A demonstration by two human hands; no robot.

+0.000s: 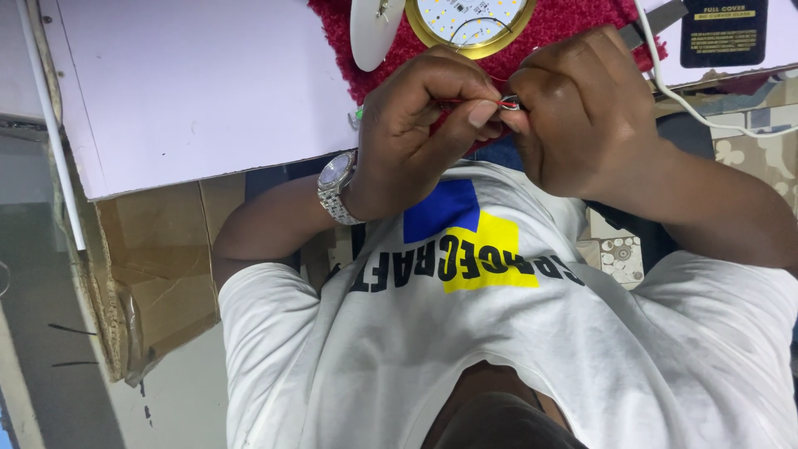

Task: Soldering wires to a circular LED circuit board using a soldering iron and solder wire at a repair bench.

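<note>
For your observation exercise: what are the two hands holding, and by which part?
Both hands pinch thin red wire between fingers, meeting at its small metal end.

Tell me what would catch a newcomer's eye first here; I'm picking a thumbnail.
Two hands meet at top centre: the left hand, with a silver watch on its wrist, and the right hand pinch a thin red wire between them. Just above, on a red cloth, lies a round gold-rimmed light board. Below is a white shirt with a blue and yellow print.
</note>
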